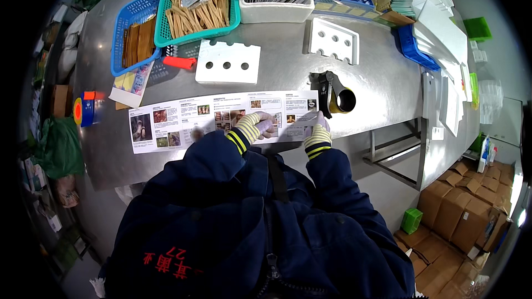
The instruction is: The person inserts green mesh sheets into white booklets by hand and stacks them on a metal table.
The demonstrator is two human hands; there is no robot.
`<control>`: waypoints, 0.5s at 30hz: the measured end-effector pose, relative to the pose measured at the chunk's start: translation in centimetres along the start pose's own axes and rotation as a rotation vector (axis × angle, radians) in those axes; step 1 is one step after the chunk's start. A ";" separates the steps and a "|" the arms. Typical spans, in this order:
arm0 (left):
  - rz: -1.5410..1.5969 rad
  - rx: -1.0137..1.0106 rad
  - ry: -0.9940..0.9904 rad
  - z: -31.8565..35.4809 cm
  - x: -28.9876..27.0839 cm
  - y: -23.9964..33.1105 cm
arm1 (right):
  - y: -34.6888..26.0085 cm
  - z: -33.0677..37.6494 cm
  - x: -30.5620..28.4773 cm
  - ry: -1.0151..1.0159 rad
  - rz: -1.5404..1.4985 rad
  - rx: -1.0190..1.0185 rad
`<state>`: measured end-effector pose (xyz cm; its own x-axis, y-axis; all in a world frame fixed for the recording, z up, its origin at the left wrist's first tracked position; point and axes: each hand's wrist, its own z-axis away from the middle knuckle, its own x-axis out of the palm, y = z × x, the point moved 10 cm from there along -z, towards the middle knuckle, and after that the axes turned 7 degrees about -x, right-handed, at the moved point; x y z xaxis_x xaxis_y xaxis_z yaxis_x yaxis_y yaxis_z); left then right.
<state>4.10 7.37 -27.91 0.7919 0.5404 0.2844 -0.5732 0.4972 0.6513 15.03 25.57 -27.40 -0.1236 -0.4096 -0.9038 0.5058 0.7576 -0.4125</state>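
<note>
Long printed leaflet (221, 117) spread flat along the near edge of the steel worktop (382, 77), pictures and small text on it too fine to read. Left hand (260, 125), gloved, pressed flat and fairly wide on the sheet's lower middle, covering part of the print. Right hand (317, 128), gloved too, pinching the leaflet's right end, corner lifted slightly; fingertips partly lost against the pale paper, so exact grip hard to make out. Both forearms in dark blue sleeves, near edge of the sheet hidden by them. Just beside the right hand, a black tape dispenser (332, 98) with a yellow-rimmed roll. Farther back, two white foam blocks with round holes (228, 62) (334, 40). Green basket (197, 5) of tan strips cut off by the top edge; blue basket (133, 33) beside it, contents dim. Cardboard boxes (460, 205) on the floor at right, blurred toward the rim.
</note>
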 end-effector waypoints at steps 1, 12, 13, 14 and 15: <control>-0.034 0.033 0.028 0.1 0.1 0.8 | -1.2 0.3 -0.7 0.066 0.027 -0.067; -0.283 0.238 0.314 -0.3 2.4 10.3 | -18.2 4.5 -10.6 0.049 -0.064 -0.526; -0.284 0.248 0.336 -1.0 2.2 9.7 | -18.4 4.5 -10.6 0.042 -0.055 -0.514; -0.293 0.250 0.339 -1.7 1.9 9.1 | -18.4 4.4 -10.7 0.031 -0.095 -0.523; -0.249 0.266 0.324 -1.4 2.1 9.3 | -18.3 4.2 -10.7 0.021 -0.133 -0.528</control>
<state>0.08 14.07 -22.22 0.7677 0.6316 -0.1086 -0.2679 0.4702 0.8409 10.72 13.93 -9.71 -0.1769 -0.5134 -0.8397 -0.0124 0.8543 -0.5197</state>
